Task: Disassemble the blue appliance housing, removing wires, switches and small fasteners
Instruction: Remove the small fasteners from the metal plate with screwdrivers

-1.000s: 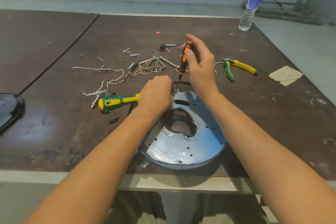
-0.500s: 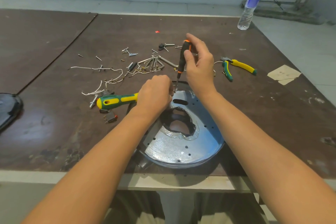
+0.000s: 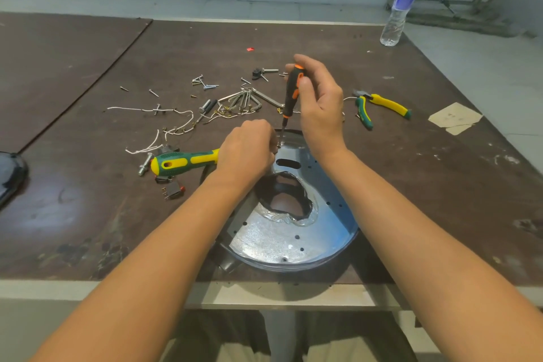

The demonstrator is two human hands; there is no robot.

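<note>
Forearms reach in over the near edge of the tabletop (image 3: 88, 214), where the round blue housing (image 3: 293, 232) lies flat with a ragged hole in its middle. At its far rim the left hand (image 3: 246, 153) sits with fingers curled; I cannot tell what they grip. A green and yellow screwdriver (image 3: 185, 160) lies just beside that hand, its shaft hidden under it. The right hand (image 3: 321, 109) is clamped on a black and orange screwdriver (image 3: 291, 91), held nearly upright with its tip down on the housing's far rim. A small switch (image 3: 174, 191) lies to the left. Beyond are white wires (image 3: 164, 126), hex keys (image 3: 246, 100), loose screws (image 3: 205, 84) and pliers (image 3: 379, 107). A water bottle (image 3: 398, 6) stands at the far right corner.
</note>
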